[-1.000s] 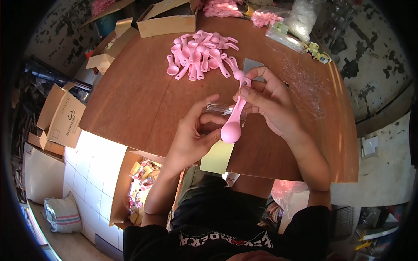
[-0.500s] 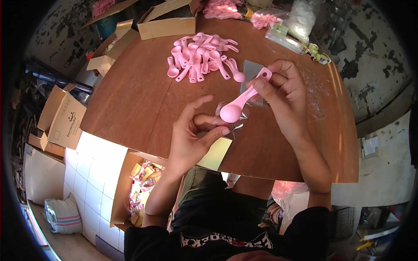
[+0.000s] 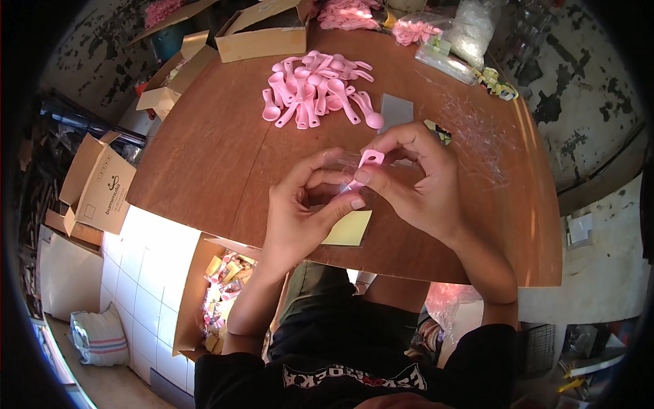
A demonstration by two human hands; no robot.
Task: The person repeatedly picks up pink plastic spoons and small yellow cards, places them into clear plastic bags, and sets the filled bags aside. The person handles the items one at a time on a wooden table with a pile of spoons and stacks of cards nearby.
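Note:
Near the table's front, my right hand [image 3: 419, 184] pinches the holed handle end of a pink plastic spoon [image 3: 372, 157]. The bowl of that spoon is hidden behind the fingers of my left hand [image 3: 300, 204]. Thin clear film of a plastic bag [image 3: 340, 159] shows at my left fingertips, closed on it; whether the bowl sits inside the bag I cannot tell. A yellow card [image 3: 349, 229] shows just below my left thumb. Farther off lies a heap of pink spoons [image 3: 313, 88], and a flat grey stack [image 3: 396, 111] lies beyond my right hand.
Clear plastic strips [image 3: 480, 136] are scattered on the right of the table [image 3: 204, 157]. A cardboard box [image 3: 262, 44] and bagged pink items [image 3: 415, 31] stand along the far edge. Below the left front edge is an open carton [image 3: 191, 300] of packed pieces.
My right hand has moved down and left, bringing the spoon's bowl behind my left fingers. The yellow card has shifted slightly right and up. A small patterned piece now shows beyond my right hand.

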